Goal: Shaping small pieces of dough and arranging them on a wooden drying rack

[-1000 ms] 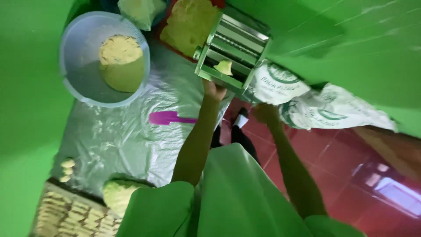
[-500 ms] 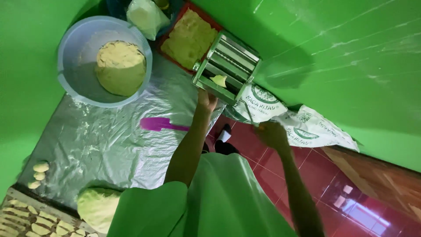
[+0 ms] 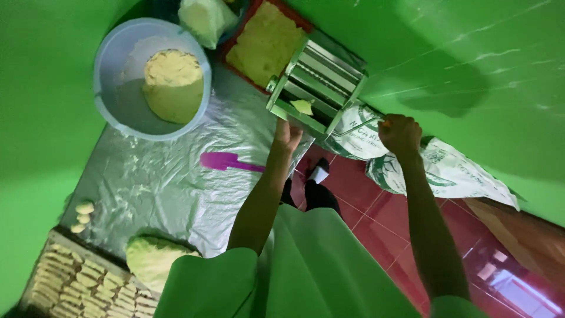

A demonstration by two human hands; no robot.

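A steel roller machine (image 3: 318, 88) stands at the far edge of a table covered in clear plastic sheet (image 3: 165, 182). A small piece of yellow dough (image 3: 303, 106) lies on its front tray. My left hand (image 3: 286, 136) is just below that tray, fingers apart, nearest the dough and holding nothing. My right hand (image 3: 400, 133) is closed round the machine's crank handle (image 3: 360, 126) on its right side.
A pale blue bowl (image 3: 115, 65) holds a big dough lump (image 3: 173, 85). A red tray of flat dough (image 3: 265, 41) and a plastic bag (image 3: 206, 17) lie behind. A purple scraper (image 3: 226, 162), dough balls (image 3: 82, 215), a wrapped lump (image 3: 154, 259), a tray of shaped pieces (image 3: 76, 282) and printed sacks (image 3: 447, 171) are near.
My right hand has risen from beside the sacks and closed on the crank handle. The left hand stays under the machine's tray. The view has shifted, so the machine sits lower.
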